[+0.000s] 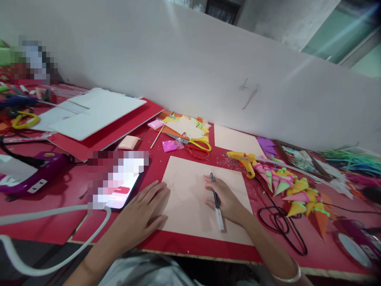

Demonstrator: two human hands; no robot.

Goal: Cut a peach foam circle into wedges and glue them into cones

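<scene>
A sheet of pale peach paper [187, 214] lies on the red table in front of me. A faint curved line shows near its left side. My left hand [145, 214] rests flat at the left edge of the sheet, fingers stretched out. Beside it lies a phone [120, 196] with a lit screen. My right hand [226, 198] is closed around a black pen [214, 190] with a clear, whitish lower end, over the right half of the paper. The pen's upper end points toward the wall; I cannot tell whether its tip touches the sheet.
Beyond the sheet lie yellow-handled scissors [201, 143] and a pink packet [172, 145]. At right are a yellow glue gun [245, 162], its looped black cord [287, 228] and several coloured paper cones [297, 194]. White boards [101, 111] and a purple power strip [44, 174] are at left.
</scene>
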